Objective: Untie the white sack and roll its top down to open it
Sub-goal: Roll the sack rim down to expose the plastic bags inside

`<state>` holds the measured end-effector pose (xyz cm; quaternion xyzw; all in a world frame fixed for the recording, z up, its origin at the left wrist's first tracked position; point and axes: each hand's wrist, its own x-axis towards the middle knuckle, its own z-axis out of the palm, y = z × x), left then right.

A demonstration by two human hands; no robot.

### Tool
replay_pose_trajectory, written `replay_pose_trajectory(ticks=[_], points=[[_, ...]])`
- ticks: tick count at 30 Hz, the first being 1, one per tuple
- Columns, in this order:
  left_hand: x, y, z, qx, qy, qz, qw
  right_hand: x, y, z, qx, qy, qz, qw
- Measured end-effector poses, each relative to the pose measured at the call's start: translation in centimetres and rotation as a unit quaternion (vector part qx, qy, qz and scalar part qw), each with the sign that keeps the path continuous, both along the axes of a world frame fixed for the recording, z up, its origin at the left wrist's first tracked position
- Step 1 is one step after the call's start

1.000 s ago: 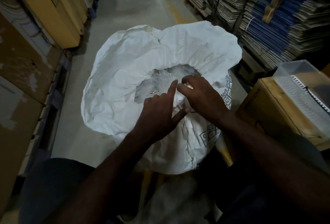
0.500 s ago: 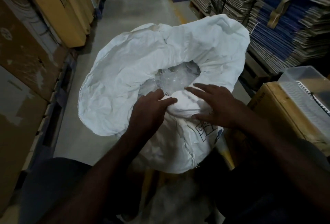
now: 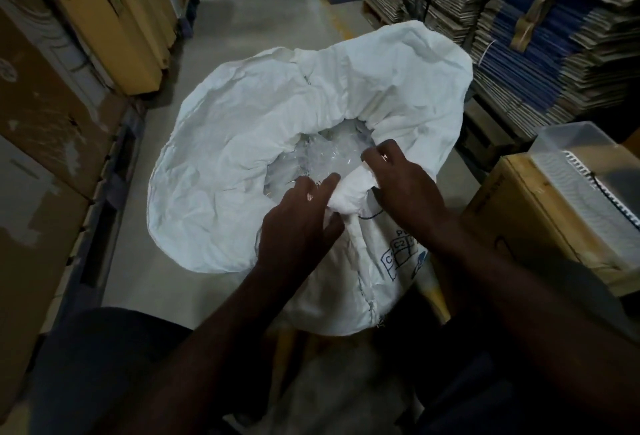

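Since half a second ago the right hand (image 3: 403, 188) has come off the printed side of the white sack (image 3: 249, 157) and curled over the near lip, while the left hand (image 3: 294, 223) has loosened from its fist on that same fold.

Far out to the left of the grip stand tall cardboard cartons (image 3: 114, 15) along the concrete floor (image 3: 249, 26). Closer in, the sack's turned-down top spreads wide to the left and beyond the hands, its mouth open, with clear plastic (image 3: 322, 157) showing inside just past the fingertips. The left hand lies on the near side of the mouth, fingers spread and loose, tips touching the bunched roll of fabric (image 3: 353, 188); whether it pinches anything I cannot tell. That roll sits between the two hands. The right hand grasps it from the other side, fingers hooked over the lip into the opening. Below the right hand, the sack's wall carries blue printed boxes (image 3: 398, 254) and a stitched seam (image 3: 367, 289). To the right of the grip is a wooden crate (image 3: 540, 226) with a clear plastic tub (image 3: 588, 157) on top, and behind these, stacks of flattened cardboard (image 3: 554, 36).
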<state>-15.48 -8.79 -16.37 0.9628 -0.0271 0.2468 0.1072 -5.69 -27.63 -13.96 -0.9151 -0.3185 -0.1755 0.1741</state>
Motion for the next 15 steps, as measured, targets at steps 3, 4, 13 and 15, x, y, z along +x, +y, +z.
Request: replay_pose_trajectory(ticks=[3, 4, 13, 15], points=[[0.9, -0.1, -0.3, -0.011, 0.007, -0.065, 0.998, -0.8, 0.6, -0.4, 0.017, -0.003, 0.039, 0.999], [1.0, -0.3, -0.4, -0.020, 0.019, -0.067, 0.997, -1.1, 0.8, -0.6, 0.015, -0.018, 0.051, 0.998], [1.9, 1.5, 0.2, 0.019, 0.055, 0.041, 0.997, -0.1, -1.0, -0.6, -0.101, -0.040, 0.135, 0.985], [2.2, 2.3, -0.9, 0.027, 0.045, 0.055, 0.997, -0.4, -1.5, -1.0, -0.104, 0.026, 0.163, 0.981]])
